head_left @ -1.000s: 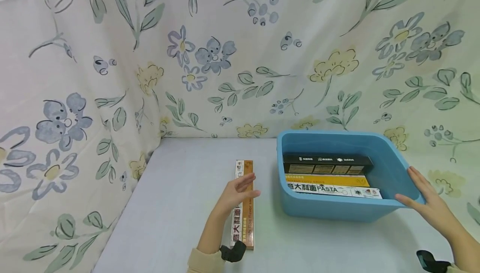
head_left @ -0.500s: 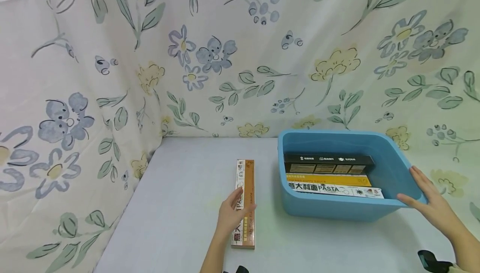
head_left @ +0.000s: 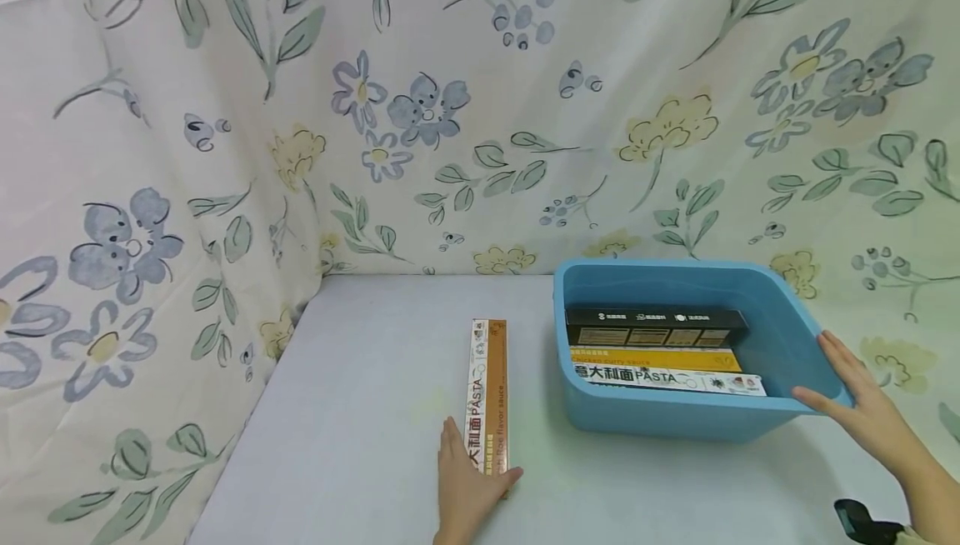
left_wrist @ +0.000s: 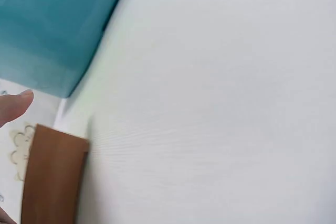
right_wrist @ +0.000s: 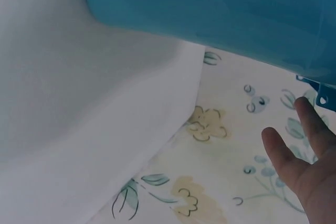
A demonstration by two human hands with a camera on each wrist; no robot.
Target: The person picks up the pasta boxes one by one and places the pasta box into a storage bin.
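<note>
Gripping "PASTA" box (head_left: 487, 395), left hand (head_left: 467, 491); right hand (head_left: 862, 412) steadying tub (head_left: 675, 424).

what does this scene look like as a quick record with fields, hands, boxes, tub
left hand: grips the near end of the pasta box lying flat on the table
right hand: fingers straight, resting on the right rim of the blue tub
tub contents: three long boxes side by side, a black box, a yellow box and a white box
tub position: right of the pasta box, apart from it
backdrop: flowered cloth behind and at the sides
</note>
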